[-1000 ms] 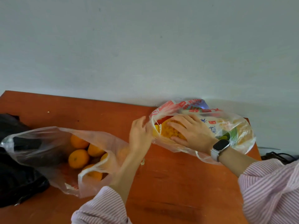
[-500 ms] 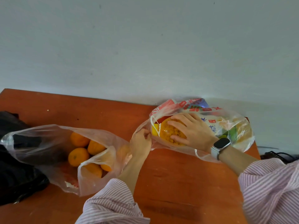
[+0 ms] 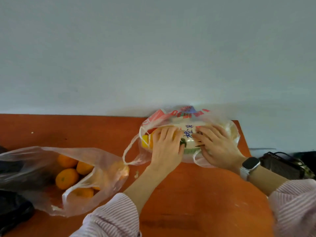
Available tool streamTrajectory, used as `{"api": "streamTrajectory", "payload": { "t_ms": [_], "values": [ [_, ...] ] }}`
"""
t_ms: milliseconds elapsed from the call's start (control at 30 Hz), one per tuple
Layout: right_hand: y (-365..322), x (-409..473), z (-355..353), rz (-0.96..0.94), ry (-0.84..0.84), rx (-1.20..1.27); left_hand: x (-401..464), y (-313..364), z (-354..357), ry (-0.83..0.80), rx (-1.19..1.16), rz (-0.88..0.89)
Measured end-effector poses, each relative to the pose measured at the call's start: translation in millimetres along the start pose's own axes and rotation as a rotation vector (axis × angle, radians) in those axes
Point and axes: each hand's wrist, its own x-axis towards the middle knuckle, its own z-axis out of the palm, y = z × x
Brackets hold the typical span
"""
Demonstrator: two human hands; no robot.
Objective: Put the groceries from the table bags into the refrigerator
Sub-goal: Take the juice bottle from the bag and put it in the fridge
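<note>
Head view: two striped sleeves (image 3: 116, 214) nearest. Four oranges (image 3: 67, 178) visible in clear bag (image 3: 106, 170) on orange table (image 3: 196, 194), left. Farther, left hand (image 3: 166, 147) and right hand (image 3: 216, 146), fingers spread flat, press packaged groceries (image 3: 189, 134) inside second bag (image 3: 153, 119) by wall.

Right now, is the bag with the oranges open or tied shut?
Open. The clear plastic bag lies on its side on the table, its mouth gaping and handles loose, with oranges showing inside.
</note>
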Motion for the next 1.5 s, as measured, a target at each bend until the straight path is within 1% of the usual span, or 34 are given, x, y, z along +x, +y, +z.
{"api": "streamTrajectory", "payload": {
  "t_ms": [100,200,267,333,367,400,467,500,533,600,667,700,733,767,867,900,933,967,1000,1033,1067,1100,1133,1167,1200,1233,1267,1333,1367,1433,1500],
  "values": [
    [24,-28,-12,0.129,0.031,0.028,14,16,10,-0.136,0.078,0.029],
    [47,-46,-18,0.226,0.115,0.017,30,31,14,-0.191,0.150,0.143],
    [60,-52,-16,0.296,0.128,0.037,41,40,16,-0.229,0.156,0.225],
    [71,-55,-17,0.463,0.114,0.182,51,42,20,-0.280,0.173,0.250],
    [76,-56,-19,0.566,0.078,0.301,54,42,22,-0.279,0.192,0.255],
    [80,-59,-19,0.631,0.023,0.409,56,43,23,-0.267,0.211,0.255],
    [85,-65,-12,0.648,-0.109,0.526,57,46,24,-0.254,0.204,0.228],
    [85,-66,-7,0.660,-0.140,0.609,59,47,26,-0.269,0.197,0.210],
    [83,-65,-3,0.677,-0.140,0.716,60,48,27,-0.280,0.200,0.193],
    [83,-59,7,0.702,-0.083,0.851,60,50,30,-0.263,0.210,0.170],
    [85,-53,16,0.709,-0.062,0.918,57,49,32,-0.227,0.206,0.169],
    [86,-51,19,0.717,-0.080,0.946,55,48,33,-0.210,0.203,0.172],
    [89,-52,24,0.718,-0.105,0.948,54,48,34,-0.194,0.201,0.174],
    [91,-54,29,0.683,-0.161,0.890,53,47,35,-0.187,0.199,0.175],
    [93,-63,43,0.499,-0.392,0.639,53,47,37,-0.180,0.209,0.173],
    [93,-67,48,0.494,-0.407,0.634,52,47,38,-0.164,0.212,0.176],
    [92,-72,51,0.579,-0.357,0.696,50,46,39,-0.154,0.212,0.182],
    [90,-74,49,0.718,-0.257,0.791,49,45,40,-0.145,0.209,0.188],
    [89,-75,46,0.865,-0.125,0.861,48,43,41,-0.130,0.207,0.198],
    [87,-74,39,0.947,0.014,0.882,49,43,41,-0.109,0.213,0.210],
    [84,-73,31,0.938,0.131,0.835,49,43,41,-0.088,0.224,0.218],
    [81,-70,22,0.845,0.220,0.753,50,44,41,-0.076,0.231,0.220],
    [78,-66,14,0.707,0.266,0.649,51,45,39,-0.072,0.228,0.216],
    [73,-60,7,0.564,0.245,0.540,51,45,38,-0.073,0.218,0.212],
    [69,-54,4,0.427,0.175,0.436,52,45,36,-0.074,0.204,0.213],
    [66,-49,4,0.313,0.062,0.340,52,44,34,-0.080,0.188,0.223],
    [63,-44,6,0.242,-0.051,0.255,50,42,32,-0.095,0.172,0.241],
    [59,-38,9,0.191,-0.176,0.093,44,32,29,-0.147,0.185,0.274],
    [57,-34,6,0.194,-0.203,0.008,40,26,28,-0.178,0.212,0.264],
    [51,-23,-1,0.201,-0.226,-0.089,32,13,20,-0.297,0.271,0.160],
    [41,-7,-7,0.181,-0.277,-0.113,26,2,16,-0.412,0.307,0.059]
  ]
}}
